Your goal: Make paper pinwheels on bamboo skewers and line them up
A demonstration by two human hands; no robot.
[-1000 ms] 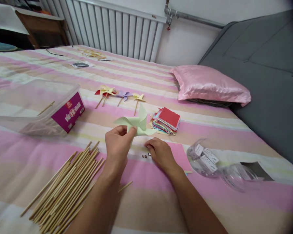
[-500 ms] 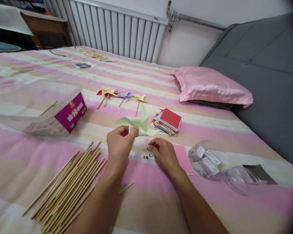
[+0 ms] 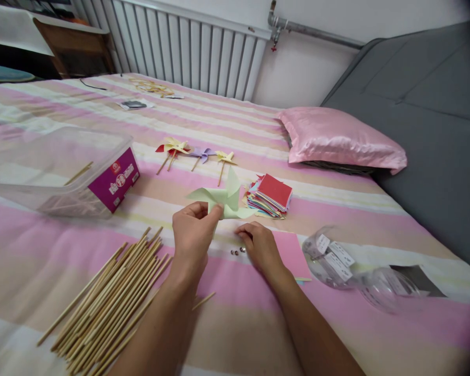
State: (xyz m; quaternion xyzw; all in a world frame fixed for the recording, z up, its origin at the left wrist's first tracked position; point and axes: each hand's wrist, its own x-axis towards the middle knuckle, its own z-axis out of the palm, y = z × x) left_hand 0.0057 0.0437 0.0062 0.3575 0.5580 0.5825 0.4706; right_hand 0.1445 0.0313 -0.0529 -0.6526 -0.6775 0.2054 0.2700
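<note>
My left hand (image 3: 191,237) pinches a pale green paper pinwheel (image 3: 223,198) at its centre and holds it just above the striped bed. My right hand (image 3: 262,245) rests knuckles-up on the bed beside it, its fingers curled over the edge of a pink paper sheet (image 3: 295,256). A few small metal pins (image 3: 237,251) lie just left of its fingertips. Whether the right fingers hold a pin is hidden.
A pile of bamboo sticks (image 3: 109,297) lies front left, with one short stick (image 3: 203,300) apart. A clear plastic box (image 3: 62,172) lies on the left. Finished pinwheels (image 3: 196,152), a stack of coloured paper (image 3: 272,194), a clear plastic bag (image 3: 344,263) and a pink pillow (image 3: 337,138) are around.
My right hand lifted slightly over the pins, then drew its fingers back in and settled on the bed. The left hand kept hold of the green pinwheel.
</note>
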